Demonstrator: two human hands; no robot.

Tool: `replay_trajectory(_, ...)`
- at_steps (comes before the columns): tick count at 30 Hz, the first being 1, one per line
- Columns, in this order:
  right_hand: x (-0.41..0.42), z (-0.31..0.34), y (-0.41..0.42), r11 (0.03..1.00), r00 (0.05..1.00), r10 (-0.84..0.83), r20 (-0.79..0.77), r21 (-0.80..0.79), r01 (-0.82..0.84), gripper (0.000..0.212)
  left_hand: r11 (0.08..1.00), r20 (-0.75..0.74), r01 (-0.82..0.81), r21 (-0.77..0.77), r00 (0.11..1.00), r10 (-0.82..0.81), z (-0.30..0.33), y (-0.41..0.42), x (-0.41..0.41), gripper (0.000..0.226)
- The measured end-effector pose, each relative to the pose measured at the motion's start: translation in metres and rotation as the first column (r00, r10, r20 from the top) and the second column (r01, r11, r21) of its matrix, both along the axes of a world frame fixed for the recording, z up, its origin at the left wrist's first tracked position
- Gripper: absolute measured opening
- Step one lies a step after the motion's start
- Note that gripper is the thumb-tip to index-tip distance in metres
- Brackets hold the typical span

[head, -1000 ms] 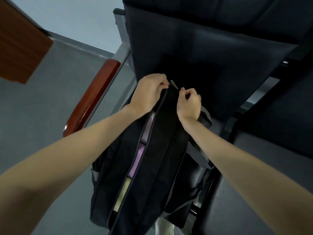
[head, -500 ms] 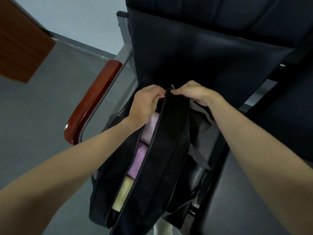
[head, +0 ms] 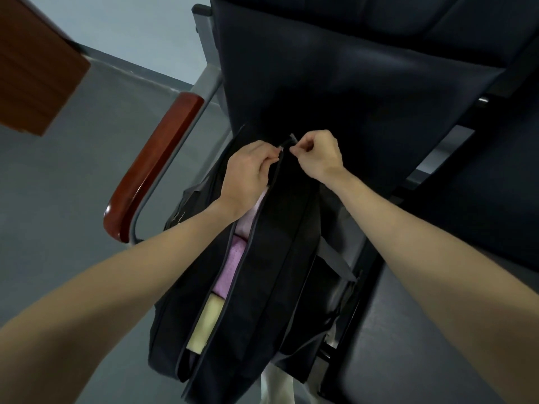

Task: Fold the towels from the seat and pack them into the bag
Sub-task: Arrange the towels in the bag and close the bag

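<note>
Bag (head: 262,287): black fabric, long and soft-sided, and it's sitting on the dark seat (head: 379,141) right in front of you, its near end hanging over the seat's front edge. The long top opening gapes along your left side.

Towels: three folded ones packed in a row inside that opening. Pale pink towel (head: 248,220) lies farthest from you, partly under your wrist; lilac towel (head: 230,266) sits in the middle; cream towel (head: 208,322) is nearest you. Each touches its neighbour.

Left hand (head: 248,176): your fingers are curled tight over the bag's far end, gripping the left lip of the opening.

Right hand (head: 318,156): fingers bunched, thumb and fingertips pinching at the right lip, just beside the grey zip tab (head: 291,140) that sticks up between your hands. Whether you actually have the tab itself, I can't tell.

Armrest (head: 154,167): reddish wood on a grey metal frame, to the left of the bag.

Floor (head: 73,199): grey, below the seat.
</note>
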State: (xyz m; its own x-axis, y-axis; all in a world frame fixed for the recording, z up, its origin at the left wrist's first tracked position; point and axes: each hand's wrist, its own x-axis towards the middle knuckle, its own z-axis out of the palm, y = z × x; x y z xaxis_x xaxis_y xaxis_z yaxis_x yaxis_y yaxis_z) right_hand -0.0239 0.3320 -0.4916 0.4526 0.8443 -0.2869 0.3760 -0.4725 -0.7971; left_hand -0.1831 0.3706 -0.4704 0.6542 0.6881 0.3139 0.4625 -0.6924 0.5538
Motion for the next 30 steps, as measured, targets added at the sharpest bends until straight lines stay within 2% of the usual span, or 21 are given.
replay_trajectory(3,-0.009,-0.003,-0.001,0.99,0.991,-0.134,-0.017,0.038,0.135,0.017,1.0,-0.002,0.004,0.024,1.0,-0.004,0.001,-0.008,-0.001,0.016)
replay_trajectory(6,-0.016,-0.004,-0.001,0.977,0.977,-0.21,0.031,0.053,0.208,0.015,0.999,0.003,0.009,0.034,1.0,-0.009,0.002,-0.014,-0.006,0.017)
replay_trajectory(12,-0.027,-0.004,0.001,0.949,0.94,-0.316,0.13,0.048,0.312,0.011,0.997,-0.032,0.048,0.056,0.998,-0.046,0.004,-0.033,-0.032,0.015)
replay_trajectory(17,-0.034,-0.008,-0.008,0.947,0.925,-0.321,0.203,0.047,0.318,0.01,1.0,-0.084,0.028,0.0,0.996,-0.028,-0.003,-0.069,-0.09,0.016)
replay_trajectory(20,-0.043,-0.008,-0.019,0.951,0.917,-0.306,0.255,0.036,0.308,0.022,1.0,-0.097,-0.016,-0.007,0.995,0.015,-0.009,-0.094,-0.12,0.016)
replay_trajectory(24,-0.087,-0.004,-0.056,0.883,0.846,-0.454,0.279,0.013,0.47,0.065,0.996,-0.079,-0.078,-0.049,0.994,0.074,-0.011,-0.117,-0.142,0.023)
replay_trajectory(27,-0.133,-0.004,-0.096,0.851,0.821,-0.519,0.239,0.052,0.523,0.07,0.994,-0.067,-0.081,-0.078,0.995,0.076,-0.012,-0.132,-0.156,0.022)
replay_trajectory(30,-0.17,-0.003,-0.124,0.82,0.81,-0.563,0.162,-0.014,0.573,0.066,0.99,-0.08,-0.084,-0.109,0.994,0.075,-0.01,-0.145,-0.173,0.023)
